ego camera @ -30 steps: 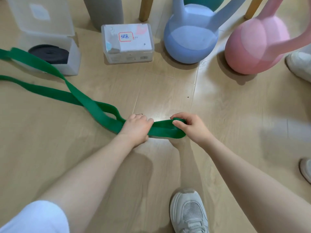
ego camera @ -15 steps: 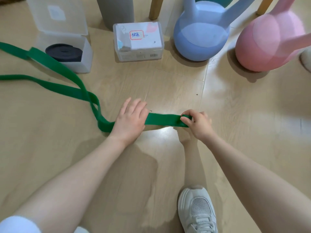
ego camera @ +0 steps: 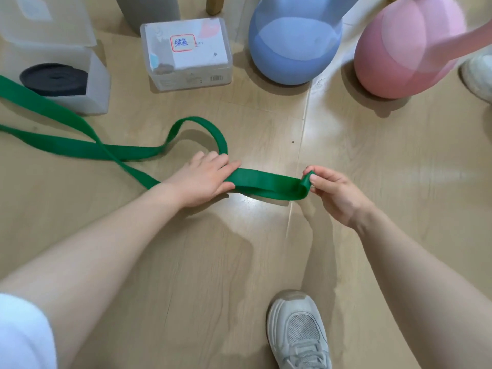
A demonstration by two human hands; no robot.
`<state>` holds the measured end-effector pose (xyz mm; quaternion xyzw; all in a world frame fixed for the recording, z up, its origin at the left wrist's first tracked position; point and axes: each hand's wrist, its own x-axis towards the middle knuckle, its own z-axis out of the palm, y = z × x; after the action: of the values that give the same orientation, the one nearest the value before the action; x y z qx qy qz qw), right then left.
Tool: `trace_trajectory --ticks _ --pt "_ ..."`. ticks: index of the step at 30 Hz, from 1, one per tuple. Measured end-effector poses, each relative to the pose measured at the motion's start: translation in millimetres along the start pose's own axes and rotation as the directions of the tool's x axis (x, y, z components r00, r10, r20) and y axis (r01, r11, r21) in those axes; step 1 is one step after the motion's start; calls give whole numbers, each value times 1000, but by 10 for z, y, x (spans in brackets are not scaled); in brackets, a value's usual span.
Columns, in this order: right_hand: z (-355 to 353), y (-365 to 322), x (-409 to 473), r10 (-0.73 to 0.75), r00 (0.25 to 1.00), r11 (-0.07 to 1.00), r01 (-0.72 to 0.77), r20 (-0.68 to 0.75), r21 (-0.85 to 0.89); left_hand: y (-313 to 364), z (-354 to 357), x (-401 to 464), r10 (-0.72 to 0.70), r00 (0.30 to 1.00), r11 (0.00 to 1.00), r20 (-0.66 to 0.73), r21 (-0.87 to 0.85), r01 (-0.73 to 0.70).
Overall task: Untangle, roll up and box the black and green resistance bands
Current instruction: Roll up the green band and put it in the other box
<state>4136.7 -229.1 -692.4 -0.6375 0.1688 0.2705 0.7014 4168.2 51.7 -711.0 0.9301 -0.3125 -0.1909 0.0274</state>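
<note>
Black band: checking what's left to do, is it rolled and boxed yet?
Yes. The black band sits coiled inside the open box, lid up.

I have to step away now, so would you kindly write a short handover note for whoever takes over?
Left hand: flat, pressing the green band to the floor.
Right hand: pinching the band's folded end.
Done: black band is rolled and sits in the open box.
Left: the green band trails off to the left unrolled; roll it up and box it. The closed labelled box stands behind.
</note>
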Motion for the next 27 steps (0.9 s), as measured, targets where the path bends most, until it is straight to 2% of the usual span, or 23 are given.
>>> trace_trajectory --ticks 2,4,5,7,9,13,15,16,17,18,19,21,23,24,25,27 --pt "-93 -10 -35 61 998 984 -56 23 -171 13 13 -1 43 999 999 -7 34 -42" --pt "-74 -3 -54 131 991 910 -109 29 -400 101 33 50 43 999 997 -18 58 -42" --pt "-38 4 -50 139 990 886 -115 21 -449 174 59 99 53 998 995 -35 81 -50" --pt "32 23 -32 122 993 878 -110 -4 -466 332 116 186 72 994 988 -78 143 -60" --pt "65 25 -20 96 995 884 -96 -23 -457 443 167 242 66 983 991 -169 126 -45" --pt "86 -57 -56 49 999 927 -48 -7 -371 608 243 203 22 937 999 -349 -32 -36" --pt "133 -130 -111 17 999 952 -3 43 -307 641 223 157 30 925 996 -380 -71 -62" --pt "169 -162 -134 -3 998 964 18 55 -265 654 167 140 16 931 980 -364 -178 -86" --pt "214 -196 -151 -27 998 975 39 54 -220 671 87 124 -34 944 919 -330 -381 -100" --pt "270 -236 -166 -54 998 983 60 43 -175 706 -29 100 -104 957 778 -271 -622 -91" --pt "338 -287 -178 -82 996 988 85 30 -127 750 -146 68 -153 967 576 -204 -813 -81" --pt "502 -405 -192 -144 990 989 144 7 -19 836 -344 -11 -232 962 218 -146 -971 -95" --pt "702 -560 -211 -194 981 980 195 -26 43 908 -490 -136 -345 931 -52 -118 -988 -145" --pt "815 -659 -229 -213 976 976 215 -36 35 926 -570 -207 -431 899 -153 -79 -975 -159" --pt "929 -756 -247 -237 971 971 238 -38 6 916 -660 -274 -529 848 -203 -31 -966 -162" --pt "1158 -948 -289 -271 962 962 270 -17 -47 805 -858 -399 -681 730 -220 49 -965 -141"
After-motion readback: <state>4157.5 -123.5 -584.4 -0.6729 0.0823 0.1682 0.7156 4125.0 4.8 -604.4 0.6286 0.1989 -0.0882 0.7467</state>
